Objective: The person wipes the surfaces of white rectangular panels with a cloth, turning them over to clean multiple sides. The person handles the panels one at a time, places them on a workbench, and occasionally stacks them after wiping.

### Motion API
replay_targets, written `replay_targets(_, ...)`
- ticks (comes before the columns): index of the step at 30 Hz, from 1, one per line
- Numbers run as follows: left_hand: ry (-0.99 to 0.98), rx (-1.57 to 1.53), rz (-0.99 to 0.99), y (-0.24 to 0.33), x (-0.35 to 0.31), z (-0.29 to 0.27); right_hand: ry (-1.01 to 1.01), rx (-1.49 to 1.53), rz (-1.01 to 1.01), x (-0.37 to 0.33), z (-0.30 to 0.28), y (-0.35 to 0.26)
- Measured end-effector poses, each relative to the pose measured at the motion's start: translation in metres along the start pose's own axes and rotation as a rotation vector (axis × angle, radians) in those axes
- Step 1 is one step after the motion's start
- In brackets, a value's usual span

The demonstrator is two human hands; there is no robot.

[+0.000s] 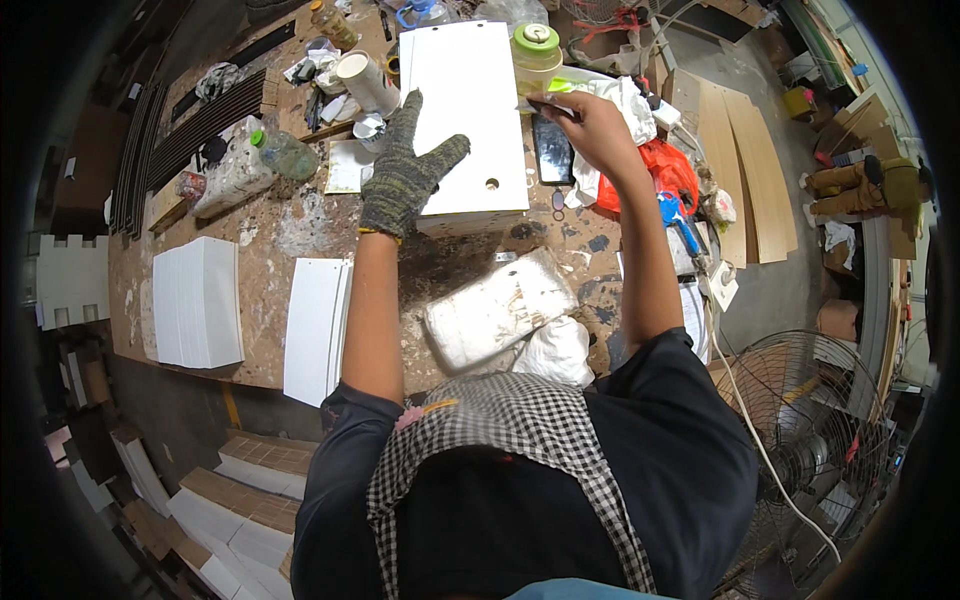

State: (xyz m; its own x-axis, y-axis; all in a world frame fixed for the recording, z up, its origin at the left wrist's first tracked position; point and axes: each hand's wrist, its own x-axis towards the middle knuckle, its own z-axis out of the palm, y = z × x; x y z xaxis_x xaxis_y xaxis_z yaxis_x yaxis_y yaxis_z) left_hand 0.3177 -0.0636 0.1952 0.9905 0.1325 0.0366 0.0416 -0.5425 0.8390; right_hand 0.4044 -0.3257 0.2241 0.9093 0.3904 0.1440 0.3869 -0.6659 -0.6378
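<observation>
A stack of white boards (465,110) with small drilled holes lies in front of me on the worktable. My left hand (408,175), in a dark grey-green knitted glove, rests on the stack's left side with fingers stretched and thumb spread. My bare right hand (590,125) is at the stack's right edge, its thumb and fingers pinched together. Something small and dark seems to be at those fingertips, too small to name. Just beyond them stands a clear jar with a green lid (538,50). A dark phone (553,150) lies below the right hand.
Two more stacks, white panels (197,303) and white boards (317,325), are at the table's left front edge. A white wrapped block (500,310) lies near me. A green-capped bottle (285,155) lies left; a red plastic bag (668,175) and blue-handled tool (680,222) are right. A fan (805,450) stands lower right.
</observation>
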Motion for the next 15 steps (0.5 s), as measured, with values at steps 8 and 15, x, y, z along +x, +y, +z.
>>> replay_targets(8,-0.006,-0.025,-0.017,-0.001,0.000,0.000,-0.072,-0.021,0.023,-0.003,-0.009,-0.002)
replay_targets(15,0.002,-0.022,-0.007,-0.003,0.002,0.000,-0.073,0.070,-0.024,-0.020,-0.014,-0.010)
